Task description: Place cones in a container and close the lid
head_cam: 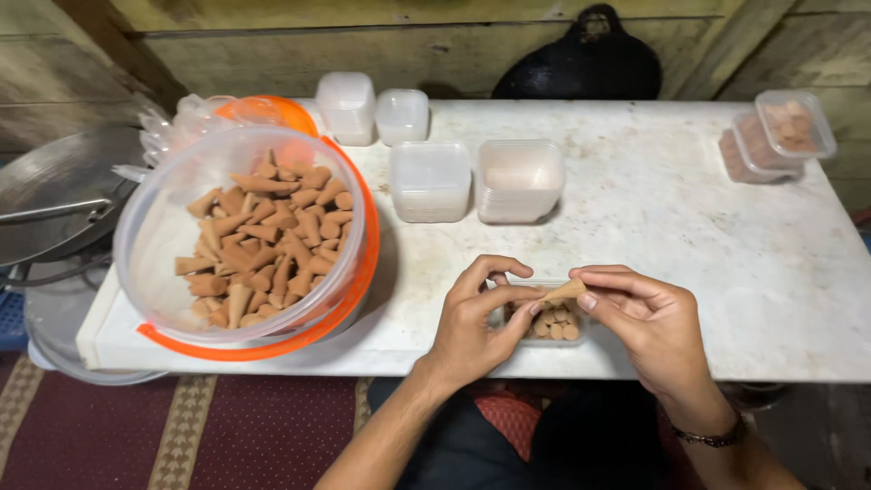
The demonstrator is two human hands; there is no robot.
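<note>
The right hand (649, 322) pinches a brown cone (564, 291) over the little box (549, 324) (nearly full), which the left hand (476, 322) grips tight.

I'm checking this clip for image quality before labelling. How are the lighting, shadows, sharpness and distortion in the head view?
Head view: soft, even light on the white table; mild shadows under the orange-rimmed tub and the empty containers; the left hand, right hand and the cone they pinch are fairly sharp; the table edges bow from wide-angle distortion; the dark corners lose detail.
</note>
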